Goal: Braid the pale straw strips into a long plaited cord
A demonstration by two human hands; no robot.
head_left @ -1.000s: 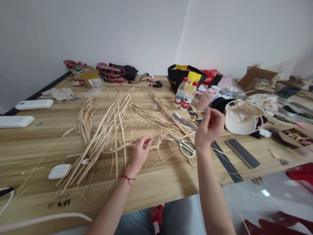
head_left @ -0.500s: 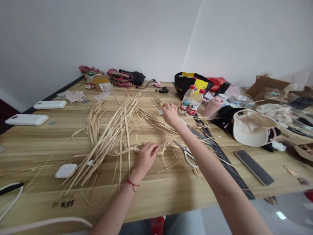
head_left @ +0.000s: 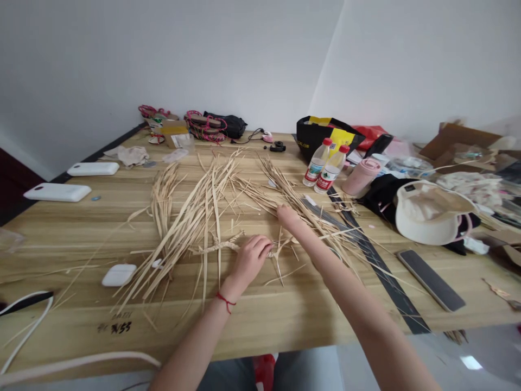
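My left hand, a red cord round its wrist, pinches a narrow straw braid just above the table. The finished part runs out to the left, and loose ends stick out to the right of the fingertips. My right hand is curled, low over the right-hand bundle of straw strands. Its fingertips are hidden, so what they grip cannot be made out. A larger heap of pale straw lies left of my hands. The scissors' handle shows only slightly past my right forearm.
Two water bottles, a pink tumbler and a black bag stand at the back right. A cap and a phone lie on the right. White devices and an earbud case are on the left.
My right hand has come back toward me from the far end of the right bundle, and its forearm now covers most of the scissors. My left hand keeps hold of the braid.
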